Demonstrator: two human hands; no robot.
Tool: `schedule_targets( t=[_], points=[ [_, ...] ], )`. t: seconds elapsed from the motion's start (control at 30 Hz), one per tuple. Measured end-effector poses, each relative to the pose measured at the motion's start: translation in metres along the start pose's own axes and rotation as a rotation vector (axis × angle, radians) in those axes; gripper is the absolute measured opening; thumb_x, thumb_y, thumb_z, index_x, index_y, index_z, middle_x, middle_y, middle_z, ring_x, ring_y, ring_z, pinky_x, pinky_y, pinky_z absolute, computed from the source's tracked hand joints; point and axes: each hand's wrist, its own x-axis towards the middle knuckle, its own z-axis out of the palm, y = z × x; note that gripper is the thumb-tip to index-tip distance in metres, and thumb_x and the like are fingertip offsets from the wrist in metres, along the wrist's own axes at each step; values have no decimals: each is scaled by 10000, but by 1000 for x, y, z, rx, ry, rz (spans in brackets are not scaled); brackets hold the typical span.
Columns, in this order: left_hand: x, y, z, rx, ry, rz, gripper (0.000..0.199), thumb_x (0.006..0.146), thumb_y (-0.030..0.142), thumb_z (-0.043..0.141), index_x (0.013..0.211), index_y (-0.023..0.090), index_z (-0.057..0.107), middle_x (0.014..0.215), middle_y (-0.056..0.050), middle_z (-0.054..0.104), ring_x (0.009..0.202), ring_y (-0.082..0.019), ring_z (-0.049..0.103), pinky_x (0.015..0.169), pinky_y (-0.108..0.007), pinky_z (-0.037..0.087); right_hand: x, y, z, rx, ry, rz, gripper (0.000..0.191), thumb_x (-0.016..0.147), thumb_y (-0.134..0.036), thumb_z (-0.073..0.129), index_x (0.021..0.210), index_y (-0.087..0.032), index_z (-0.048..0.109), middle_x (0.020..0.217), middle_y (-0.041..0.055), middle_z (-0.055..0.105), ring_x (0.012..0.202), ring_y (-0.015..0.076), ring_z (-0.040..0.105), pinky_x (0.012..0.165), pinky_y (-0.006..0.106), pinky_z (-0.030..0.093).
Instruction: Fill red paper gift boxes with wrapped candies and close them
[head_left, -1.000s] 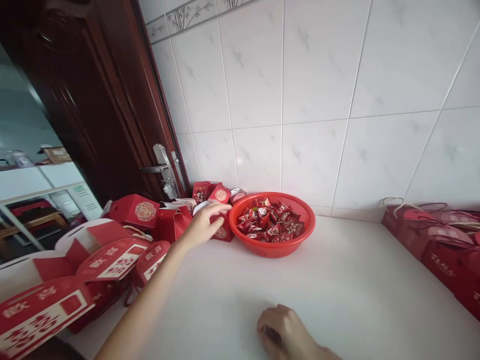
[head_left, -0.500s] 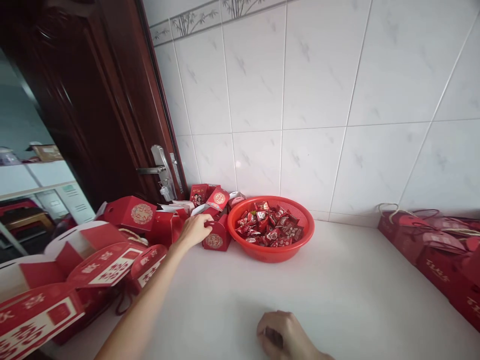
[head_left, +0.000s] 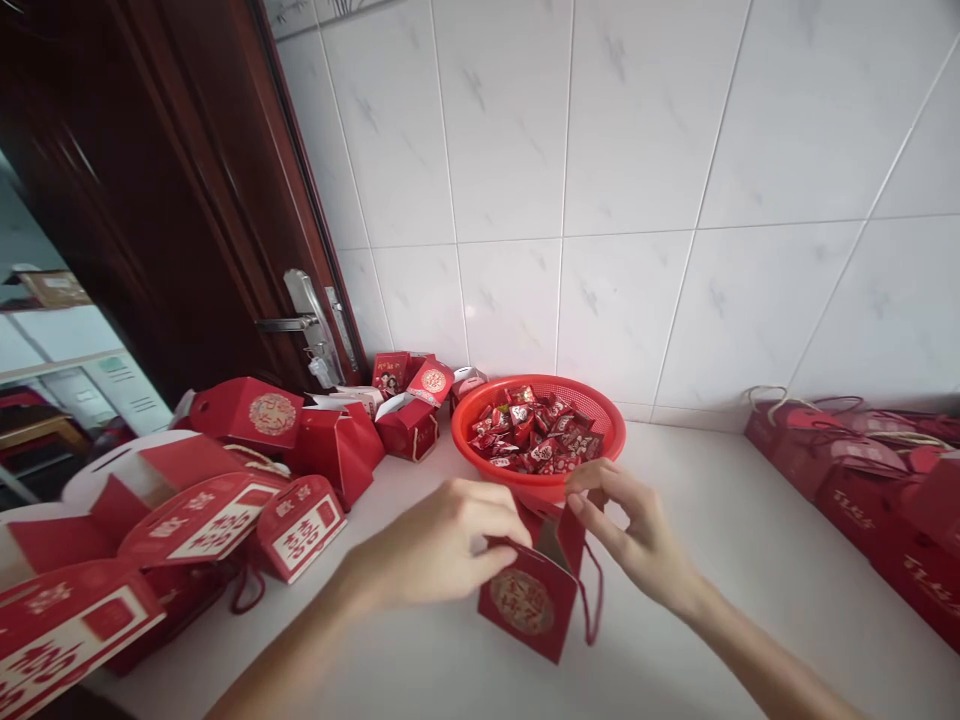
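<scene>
Red box (head_left: pixel 525 603) partly behind the left hand (head_left: pixel 450 545) — door (head_left: pixel 172 200) and right-side boxes (head_left: pixel 855 510) only partly in frame

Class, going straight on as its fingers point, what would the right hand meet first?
First, the open red box the right hand touches; beyond, probably the red basket, depth being unclear.

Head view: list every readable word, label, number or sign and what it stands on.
"囍": nearest flap, at left.
"囍": flap behind it.
"囍": small box beside that.
Too blurred: characters above each 囍; gold lettering on the held box; gold script on the boxes at right.
Too small: print on the wrapped sweets and rear boxes.
</scene>
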Motion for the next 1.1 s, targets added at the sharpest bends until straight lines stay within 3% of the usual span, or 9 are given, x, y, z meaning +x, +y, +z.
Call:
schedule_targets(
  t=[0.1,0.2,0.3,0.4,0.47,0.6,0.9,1.03,1.1],
  points=[
    [9,8,28,98,3,94,232,890,69,535,901,182,738,987,-28,677,723,-95,614,673,-198,459,9,-9,-16,-125,-191,-3,177,925,-291,562,807,-201,657,762,22,661,634,128,530,616,255,450],
    [17,10,44,195,-88,101,204,890,79,548,824,172,718,1015,-32,661,690,-98,600,651,-215,450,9,-12,-25,-241,-358,31,161,885,-189,542,796,-192,676,693,5,647,606,117,517,569,238,407],
    [25,11,47,139,-191,110,174,896,228,644,741,170,700,907,-18,665,687,-110,596,621,-223,430,6,-15,-29,-323,-516,27,206,843,-105,525,718,-189,665,652,-4,603,597,109,491,546,227,364],
    [33,11,43,28,-266,148,383,973,322,543,635,155,610,735,-5,629,635,-105,558,582,-234,390,3,-18,-28,-430,-626,14,238,765,-22,552,591,-180,588,615,-16,504,594,100,434,515,228,281],
    [36,11,43,-1,-296,141,450,1000,278,456,569,155,500,634,6,567,558,-94,481,538,-251,349,2,-20,-27,-492,-659,27,238,731,12,549,579,-171,554,650,-13,496,595,97,414,509,237,246],
    [39,10,49,-83,-281,181,443,944,207,517,524,162,387,589,20,521,551,-89,434,516,-259,322,2,-23,-29,-447,-716,53,235,711,37,511,597,-167,530,744,7,562,661,108,476,551,231,291],
    [40,11,75,-104,-248,315,345,931,209,588,610,176,466,792,17,683,731,-109,605,579,-249,370,1,-25,-46,-476,-756,51,250,637,60,451,610,-188,461,641,-28,529,597,115,427,596,258,317],
    [40,15,81,-47,-243,354,258,951,251,573,703,178,580,1042,-9,714,798,-126,645,578,-255,397,0,-28,-54,-521,-723,56,292,645,69,429,652,-199,543,666,-14,611,647,139,504,634,265,353],
    [40,17,83,-14,-231,367,237,965,267,551,758,182,626,1066,-14,714,808,-133,655,570,-261,403,-2,-29,-58,-529,-707,56,293,684,54,447,680,-207,581,688,2,637,668,154,538,624,267,363]
  ],
)
